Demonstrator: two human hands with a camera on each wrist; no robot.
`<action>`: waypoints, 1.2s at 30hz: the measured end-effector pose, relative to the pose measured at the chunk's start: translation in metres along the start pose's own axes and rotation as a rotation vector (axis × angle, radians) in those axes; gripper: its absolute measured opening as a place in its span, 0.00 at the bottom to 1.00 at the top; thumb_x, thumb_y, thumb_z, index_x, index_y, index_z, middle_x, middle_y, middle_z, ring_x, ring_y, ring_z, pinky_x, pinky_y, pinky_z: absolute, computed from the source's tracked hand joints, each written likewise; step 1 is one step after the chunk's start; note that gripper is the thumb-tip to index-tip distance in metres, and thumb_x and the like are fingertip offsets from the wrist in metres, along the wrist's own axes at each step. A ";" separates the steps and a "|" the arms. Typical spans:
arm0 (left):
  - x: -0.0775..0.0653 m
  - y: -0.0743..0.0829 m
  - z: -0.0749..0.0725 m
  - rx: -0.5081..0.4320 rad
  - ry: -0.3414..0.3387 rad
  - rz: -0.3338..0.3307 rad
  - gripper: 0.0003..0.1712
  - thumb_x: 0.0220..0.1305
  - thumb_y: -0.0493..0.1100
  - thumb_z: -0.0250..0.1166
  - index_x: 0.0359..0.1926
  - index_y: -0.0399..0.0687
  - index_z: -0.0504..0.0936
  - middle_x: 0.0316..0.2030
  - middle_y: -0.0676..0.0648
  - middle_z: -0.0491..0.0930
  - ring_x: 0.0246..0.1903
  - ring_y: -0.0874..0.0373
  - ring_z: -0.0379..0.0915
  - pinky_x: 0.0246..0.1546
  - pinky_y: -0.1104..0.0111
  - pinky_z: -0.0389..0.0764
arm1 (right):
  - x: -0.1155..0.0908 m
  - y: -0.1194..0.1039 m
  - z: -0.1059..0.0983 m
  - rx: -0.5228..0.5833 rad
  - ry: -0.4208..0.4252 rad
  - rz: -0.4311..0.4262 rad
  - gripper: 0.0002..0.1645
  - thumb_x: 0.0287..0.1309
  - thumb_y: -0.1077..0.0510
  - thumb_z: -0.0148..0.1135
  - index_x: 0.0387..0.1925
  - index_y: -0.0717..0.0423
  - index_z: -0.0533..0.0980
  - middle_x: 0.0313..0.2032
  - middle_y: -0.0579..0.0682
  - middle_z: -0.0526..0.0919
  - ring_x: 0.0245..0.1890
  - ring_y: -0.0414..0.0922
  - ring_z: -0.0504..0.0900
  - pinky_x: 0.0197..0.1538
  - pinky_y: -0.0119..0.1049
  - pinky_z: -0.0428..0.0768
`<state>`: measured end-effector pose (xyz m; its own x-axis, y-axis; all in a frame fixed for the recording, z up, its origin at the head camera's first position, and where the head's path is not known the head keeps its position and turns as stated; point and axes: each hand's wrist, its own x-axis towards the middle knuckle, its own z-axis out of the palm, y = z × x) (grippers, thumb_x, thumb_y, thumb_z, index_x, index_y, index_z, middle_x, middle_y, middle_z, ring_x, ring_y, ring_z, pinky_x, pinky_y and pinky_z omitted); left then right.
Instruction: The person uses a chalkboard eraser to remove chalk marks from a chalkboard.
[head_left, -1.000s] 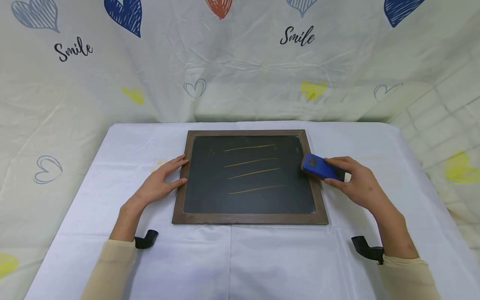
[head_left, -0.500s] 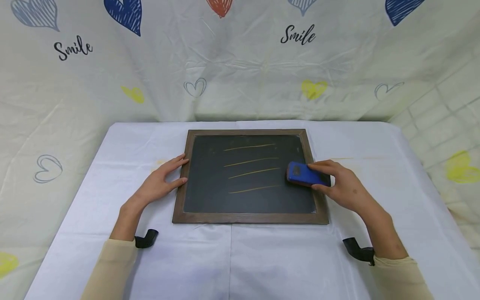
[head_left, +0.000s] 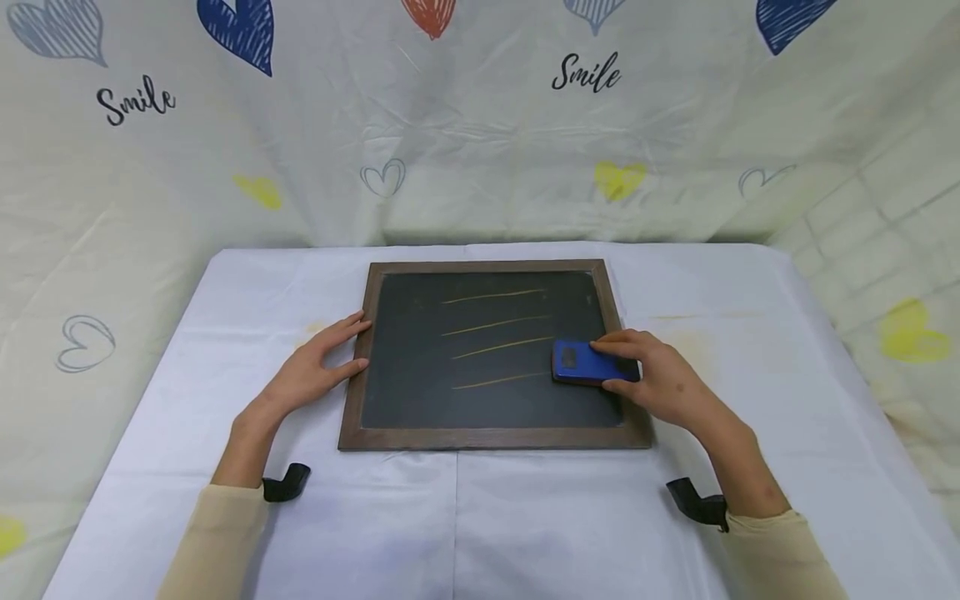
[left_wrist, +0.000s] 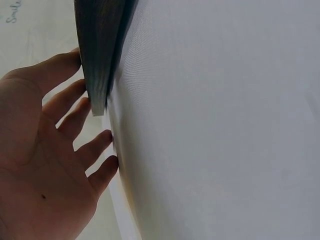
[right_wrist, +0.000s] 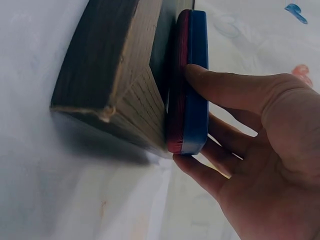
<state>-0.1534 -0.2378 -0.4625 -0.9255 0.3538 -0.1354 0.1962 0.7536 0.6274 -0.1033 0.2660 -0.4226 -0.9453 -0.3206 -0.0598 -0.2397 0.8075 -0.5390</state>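
Note:
A small blackboard (head_left: 480,408) in a brown wooden frame lies on the white-covered table, several yellow chalk lines (head_left: 498,345) drawn across it. My right hand (head_left: 663,379) pinches a blue eraser (head_left: 587,360) between thumb and fingers, over the right part of the board. Its left end reaches the right tips of the lower lines. In the right wrist view, the eraser (right_wrist: 195,100) shows a dark red felt side facing the board. My left hand (head_left: 311,371) rests its fingertips and thumb against the left frame edge, fingers spread and fairly straight, as the left wrist view also shows.
A white cloth (head_left: 390,517) covers the table, with faint yellowish smudges right of the board. Behind hangs a pale curtain (head_left: 487,183) printed with hearts and "Smile". Black wrist mounts (head_left: 287,483) stick out at both sleeves.
My right hand has slid the eraser leftward and slightly nearer, from the right frame edge onto the board's dark surface. The left hand stays at the frame; the head view shifts slightly.

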 end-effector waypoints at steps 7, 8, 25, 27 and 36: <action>0.001 0.001 -0.001 0.008 0.000 -0.004 0.39 0.73 0.50 0.67 0.80 0.55 0.64 0.83 0.48 0.54 0.83 0.41 0.48 0.78 0.39 0.57 | 0.004 -0.005 0.007 -0.026 -0.005 0.000 0.34 0.58 0.63 0.76 0.66 0.58 0.78 0.66 0.61 0.77 0.68 0.66 0.74 0.65 0.63 0.77; 0.001 0.001 -0.001 0.010 0.002 -0.004 0.39 0.73 0.51 0.67 0.80 0.55 0.64 0.83 0.48 0.54 0.83 0.41 0.48 0.78 0.39 0.57 | 0.005 -0.006 0.008 -0.028 -0.005 -0.004 0.34 0.58 0.63 0.76 0.66 0.58 0.78 0.66 0.61 0.78 0.68 0.66 0.74 0.65 0.63 0.78; 0.000 0.000 0.000 -0.006 0.002 -0.002 0.39 0.73 0.51 0.67 0.80 0.55 0.64 0.83 0.49 0.53 0.83 0.42 0.47 0.79 0.39 0.56 | 0.020 -0.027 0.031 -0.026 -0.026 -0.056 0.36 0.57 0.62 0.77 0.67 0.53 0.78 0.66 0.56 0.79 0.67 0.63 0.78 0.64 0.59 0.80; 0.001 0.001 -0.001 -0.008 0.002 -0.004 0.39 0.73 0.51 0.67 0.80 0.55 0.64 0.83 0.49 0.53 0.83 0.42 0.47 0.79 0.39 0.56 | 0.022 -0.032 0.034 -0.020 -0.029 -0.066 0.36 0.57 0.61 0.77 0.68 0.53 0.78 0.67 0.55 0.79 0.67 0.62 0.78 0.64 0.59 0.80; 0.000 0.001 -0.001 -0.013 -0.001 -0.009 0.39 0.73 0.50 0.67 0.80 0.55 0.64 0.84 0.50 0.53 0.83 0.42 0.47 0.79 0.39 0.56 | 0.032 -0.055 0.050 -0.029 -0.057 -0.130 0.35 0.59 0.58 0.77 0.68 0.50 0.78 0.68 0.52 0.78 0.69 0.59 0.77 0.65 0.57 0.80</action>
<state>-0.1537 -0.2373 -0.4606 -0.9269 0.3476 -0.1417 0.1840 0.7497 0.6357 -0.1090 0.1861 -0.4368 -0.8919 -0.4505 -0.0395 -0.3665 0.7712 -0.5205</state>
